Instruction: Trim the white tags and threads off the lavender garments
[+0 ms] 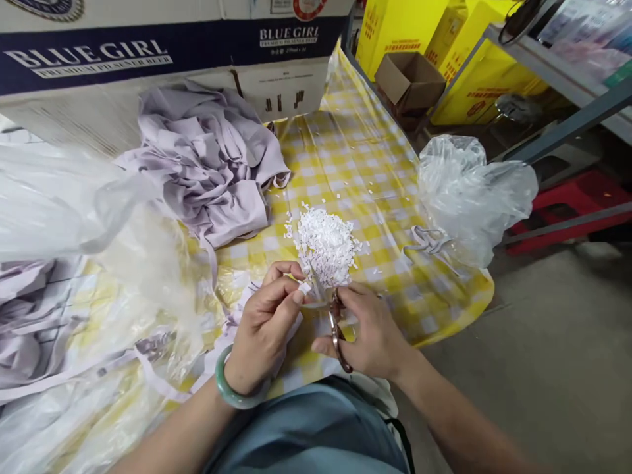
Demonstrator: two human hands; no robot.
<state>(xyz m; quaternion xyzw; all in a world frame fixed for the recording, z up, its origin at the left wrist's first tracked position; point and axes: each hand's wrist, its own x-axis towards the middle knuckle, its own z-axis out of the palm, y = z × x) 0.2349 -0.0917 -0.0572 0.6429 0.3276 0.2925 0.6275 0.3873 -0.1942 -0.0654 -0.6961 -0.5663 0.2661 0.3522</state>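
My left hand point(264, 322), with a green bangle at the wrist, is closed in a pinch on a small white tag point(305, 288). My right hand point(370, 329) has its fingers in the brown handles of a pair of scissors point(338, 339). The blades point up and left, apart and close to the tag. Just beyond both hands lies a heap of tiny white pieces point(326, 240). Lilac fabric point(241, 309) with thin straps lies under and beside my left hand; whether the tag is joined to it I cannot tell.
A crumpled lilac fabric pile point(207, 158) rests against a large Blue Girl carton point(197, 39). Clear plastic film point(123, 224) spreads at the left. On the right are a clear plastic bag point(469, 191), a lilac cord bundle point(429, 241) and a metal shelf point(557, 72). A yellow checked cloth point(360, 164) covers the table.
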